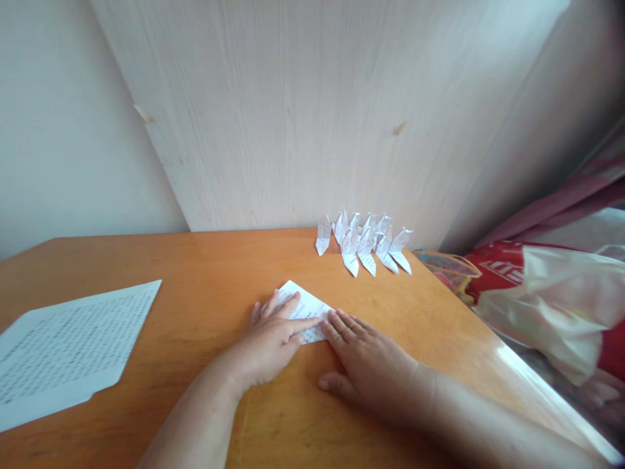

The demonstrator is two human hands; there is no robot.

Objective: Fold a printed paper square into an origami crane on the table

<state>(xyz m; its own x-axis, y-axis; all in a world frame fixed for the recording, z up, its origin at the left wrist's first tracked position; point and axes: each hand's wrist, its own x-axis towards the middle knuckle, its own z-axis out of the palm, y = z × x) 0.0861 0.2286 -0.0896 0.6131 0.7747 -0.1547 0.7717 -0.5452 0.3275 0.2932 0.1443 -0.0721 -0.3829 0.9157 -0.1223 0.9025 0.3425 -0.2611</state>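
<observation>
A folded sheet of printed paper point(305, 306) lies flat on the wooden table, one corner pointing away from me. My left hand point(276, 329) rests on its left part with the fingers spread, the index finger reaching across toward the right side. On the right edge of the paper lie the fingertips of my right hand point(361, 348), its fingers stretched out together and the thumb apart on the table. The paper beneath both hands is partly hidden.
Several folded paper figures point(368, 241) stand grouped at the table's back edge, against a pale wood panel point(293, 117). Printed sheets point(83, 345) lie stacked at the left on the table point(205, 273). Beyond the right edge are plastic bags point(561, 299) and red fabric.
</observation>
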